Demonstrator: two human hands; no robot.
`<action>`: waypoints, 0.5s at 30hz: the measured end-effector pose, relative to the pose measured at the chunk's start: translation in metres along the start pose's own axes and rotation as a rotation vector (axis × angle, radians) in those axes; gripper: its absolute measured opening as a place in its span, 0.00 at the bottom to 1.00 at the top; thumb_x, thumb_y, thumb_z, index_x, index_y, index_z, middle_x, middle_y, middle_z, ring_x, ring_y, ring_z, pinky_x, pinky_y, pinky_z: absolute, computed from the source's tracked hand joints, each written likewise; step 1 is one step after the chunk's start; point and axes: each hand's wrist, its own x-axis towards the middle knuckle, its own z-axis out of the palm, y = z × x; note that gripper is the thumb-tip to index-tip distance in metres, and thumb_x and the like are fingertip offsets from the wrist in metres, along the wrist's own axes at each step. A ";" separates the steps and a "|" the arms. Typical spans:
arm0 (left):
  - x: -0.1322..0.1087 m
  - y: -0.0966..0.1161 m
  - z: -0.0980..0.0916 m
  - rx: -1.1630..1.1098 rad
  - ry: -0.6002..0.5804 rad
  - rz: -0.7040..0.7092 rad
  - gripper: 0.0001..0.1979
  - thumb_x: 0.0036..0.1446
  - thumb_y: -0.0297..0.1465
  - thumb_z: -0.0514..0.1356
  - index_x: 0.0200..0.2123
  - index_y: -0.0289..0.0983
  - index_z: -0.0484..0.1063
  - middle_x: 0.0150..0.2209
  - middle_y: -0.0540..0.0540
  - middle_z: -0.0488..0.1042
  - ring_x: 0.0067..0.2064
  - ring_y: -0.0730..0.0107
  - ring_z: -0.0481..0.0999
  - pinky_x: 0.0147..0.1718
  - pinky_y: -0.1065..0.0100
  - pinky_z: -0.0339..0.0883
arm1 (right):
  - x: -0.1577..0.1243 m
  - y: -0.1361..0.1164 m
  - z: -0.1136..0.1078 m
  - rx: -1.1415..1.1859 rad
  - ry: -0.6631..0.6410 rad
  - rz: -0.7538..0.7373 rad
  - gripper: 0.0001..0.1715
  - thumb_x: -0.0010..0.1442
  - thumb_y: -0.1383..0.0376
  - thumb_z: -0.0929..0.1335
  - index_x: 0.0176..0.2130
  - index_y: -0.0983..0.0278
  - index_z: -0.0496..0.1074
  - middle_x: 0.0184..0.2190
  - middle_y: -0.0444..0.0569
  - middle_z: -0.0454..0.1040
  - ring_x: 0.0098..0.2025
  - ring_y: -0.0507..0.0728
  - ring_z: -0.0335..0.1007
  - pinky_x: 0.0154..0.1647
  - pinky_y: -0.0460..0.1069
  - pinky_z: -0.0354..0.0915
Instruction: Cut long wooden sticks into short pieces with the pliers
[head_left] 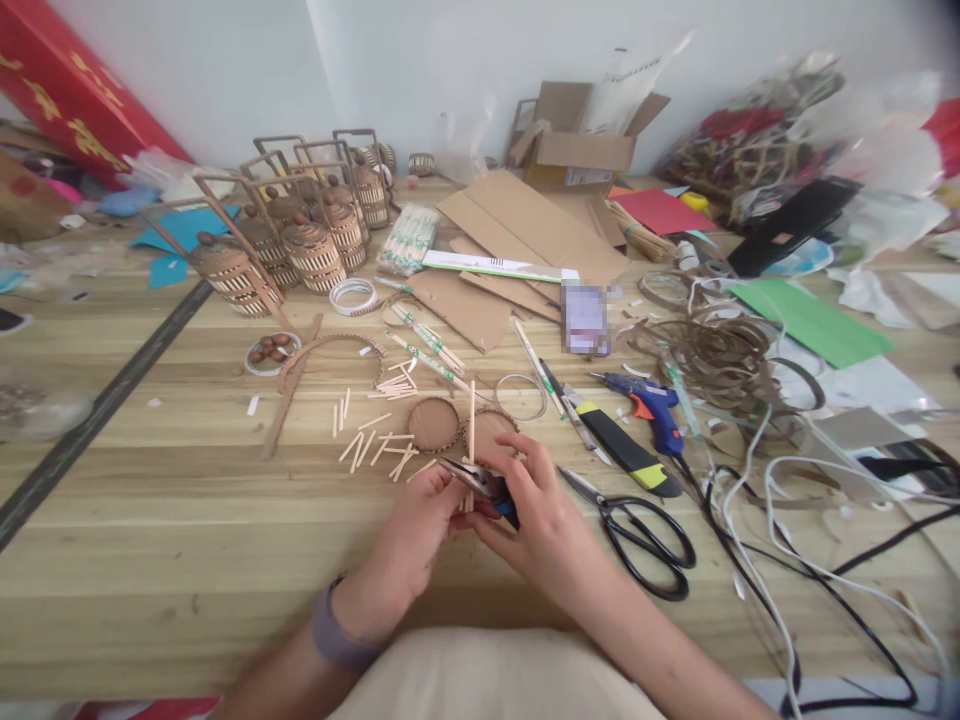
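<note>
My right hand (546,508) is closed around blue-handled pliers (484,482), whose jaws point left across a thin wooden stick (472,415). The stick stands nearly upright in the view, its lower part pinched by my left hand (424,525); the fingertips partly hide it. Just beyond my hands lie two round cardboard discs with raised rims, one disc (433,425) in full sight and the other disc (491,430) partly covered by my right fingers. Short cut stick pieces (362,450) are scattered to the left of them.
Black-handled scissors (649,545), a utility knife (626,450) and a blue glue gun (656,400) lie on the right, near tangled cables (750,530) and coiled brown strips (720,345). Several small handled lanterns (311,255) stand back left. Cardboard sheets (532,225) lie behind.
</note>
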 end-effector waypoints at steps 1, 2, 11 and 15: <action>0.000 -0.001 0.001 -0.007 0.004 0.003 0.10 0.44 0.35 0.69 0.22 0.37 0.71 0.21 0.54 0.69 0.23 0.77 0.65 0.24 0.75 0.59 | 0.000 0.000 0.002 -0.009 0.006 0.000 0.33 0.51 0.76 0.71 0.54 0.62 0.60 0.53 0.60 0.61 0.58 0.66 0.64 0.52 0.58 0.71; 0.000 -0.002 0.001 -0.009 0.009 0.011 0.10 0.45 0.35 0.69 0.22 0.37 0.71 0.21 0.54 0.69 0.23 0.76 0.65 0.24 0.75 0.59 | 0.000 0.001 0.003 -0.015 0.010 -0.001 0.33 0.51 0.76 0.71 0.54 0.62 0.60 0.53 0.60 0.61 0.57 0.66 0.65 0.51 0.58 0.71; -0.001 0.003 -0.008 0.057 0.120 0.175 0.15 0.51 0.45 0.66 0.30 0.39 0.75 0.34 0.46 0.80 0.41 0.62 0.75 0.43 0.66 0.65 | 0.006 -0.003 -0.014 0.454 -0.112 0.453 0.13 0.56 0.57 0.71 0.36 0.62 0.67 0.32 0.46 0.69 0.33 0.56 0.68 0.33 0.50 0.66; -0.002 0.003 -0.008 0.072 -0.084 0.126 0.15 0.50 0.45 0.67 0.29 0.38 0.75 0.39 0.45 0.79 0.42 0.61 0.76 0.44 0.65 0.66 | 0.010 -0.005 -0.021 0.965 -0.403 0.682 0.20 0.54 0.50 0.71 0.30 0.63 0.66 0.21 0.39 0.62 0.24 0.50 0.57 0.24 0.45 0.55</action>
